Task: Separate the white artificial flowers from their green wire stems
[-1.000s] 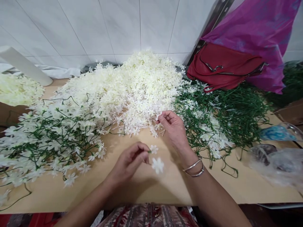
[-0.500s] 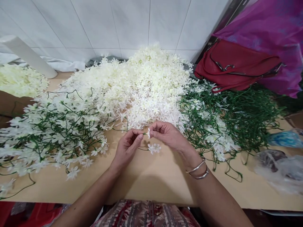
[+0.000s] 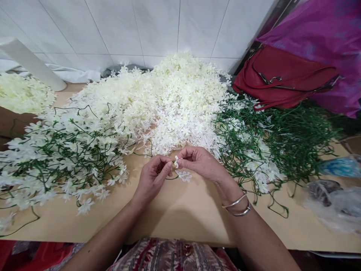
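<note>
My left hand (image 3: 156, 174) pinches a thin green stem, its tip just showing between thumb and forefinger. Against that tip is a small white artificial flower (image 3: 176, 162), held by the thumb and fingers of my right hand (image 3: 199, 162). A second white flower (image 3: 184, 176) hangs just below, on a green stem that runs back under my left hand. Behind both hands spreads a big heap of loose white blossoms (image 3: 180, 98). The stem inside my left fingers is mostly hidden.
Stemmed white flowers (image 3: 64, 154) lie in a pile at left. Bare green stems (image 3: 296, 135) are heaped at right, below a red handbag (image 3: 284, 77) and purple cloth (image 3: 318, 30). A clear plastic bag (image 3: 335, 203) sits near the table's (image 3: 180, 222) right end. A white roll (image 3: 34, 62) leans at far left.
My right fingers have closed in further on the white flower, which has turned and sits nearer the stem tip. My left hand has shifted very slightly; the piles look the same.
</note>
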`<state>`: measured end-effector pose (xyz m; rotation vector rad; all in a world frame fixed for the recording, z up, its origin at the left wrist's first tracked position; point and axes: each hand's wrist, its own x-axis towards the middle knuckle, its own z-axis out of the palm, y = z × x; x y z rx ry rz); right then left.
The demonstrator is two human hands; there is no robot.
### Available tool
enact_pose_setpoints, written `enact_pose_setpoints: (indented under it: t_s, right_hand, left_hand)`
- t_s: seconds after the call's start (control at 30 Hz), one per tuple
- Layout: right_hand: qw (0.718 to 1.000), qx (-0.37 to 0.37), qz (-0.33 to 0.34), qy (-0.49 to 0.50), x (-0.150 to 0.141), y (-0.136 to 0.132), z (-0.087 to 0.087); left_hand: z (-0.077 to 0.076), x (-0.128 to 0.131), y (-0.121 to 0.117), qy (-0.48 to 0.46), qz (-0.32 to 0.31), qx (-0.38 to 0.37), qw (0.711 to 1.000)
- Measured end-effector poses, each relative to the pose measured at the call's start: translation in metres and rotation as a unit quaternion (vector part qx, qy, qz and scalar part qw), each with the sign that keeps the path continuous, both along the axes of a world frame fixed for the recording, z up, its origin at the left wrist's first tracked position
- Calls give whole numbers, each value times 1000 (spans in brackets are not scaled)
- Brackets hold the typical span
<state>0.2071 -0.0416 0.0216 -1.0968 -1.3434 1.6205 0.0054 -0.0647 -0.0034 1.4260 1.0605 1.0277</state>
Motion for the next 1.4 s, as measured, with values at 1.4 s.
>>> enact_pose_setpoints:
  t_s: [1.4]
  right_hand:
    - [996,15,-57,60,-3,4,-3]
  left_hand:
    - [3,6,3,-63,35,-58,996]
